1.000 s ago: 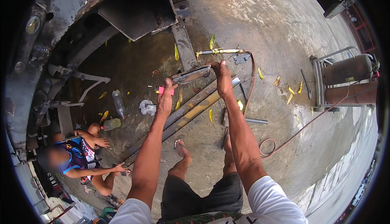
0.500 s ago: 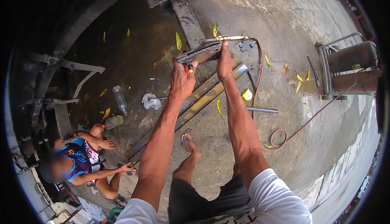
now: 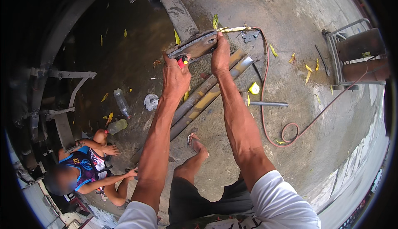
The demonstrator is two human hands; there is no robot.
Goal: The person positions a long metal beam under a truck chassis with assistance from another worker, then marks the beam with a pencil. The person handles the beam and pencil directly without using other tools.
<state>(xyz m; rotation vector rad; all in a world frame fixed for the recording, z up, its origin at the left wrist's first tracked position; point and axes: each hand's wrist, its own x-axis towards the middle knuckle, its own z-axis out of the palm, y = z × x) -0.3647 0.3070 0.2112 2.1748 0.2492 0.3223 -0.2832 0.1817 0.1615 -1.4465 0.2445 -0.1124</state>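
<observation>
Both hands hold up a thick, dark steel plate (image 3: 198, 47) with a rough edge, tilted so its right end is higher. My left hand (image 3: 175, 79) is closed round the plate's left end. Against its thumb is a small red, black and yellow object (image 3: 181, 62) whose kind I cannot make out. My right hand (image 3: 220, 57) grips the right end, near a hole in the plate. Just beyond that hand is a brass-coloured gas torch (image 3: 235, 29); the plate and hand hide its front end.
A red hose (image 3: 265, 75) loops right toward a cart (image 3: 336, 54) with cylinders. Two long steel pieces (image 3: 207, 94), a yellow tape measure (image 3: 254, 88) and a hammer (image 3: 269, 103) lie on the concrete. A steel beam (image 3: 178, 11) lies ahead. A person (image 3: 85, 166) sits at left near plastic bottles (image 3: 122, 103).
My hands have moved the plate slightly left and up in the view, and its right end is tilted higher. The hammer's head, hidden before by my right forearm, now shows.
</observation>
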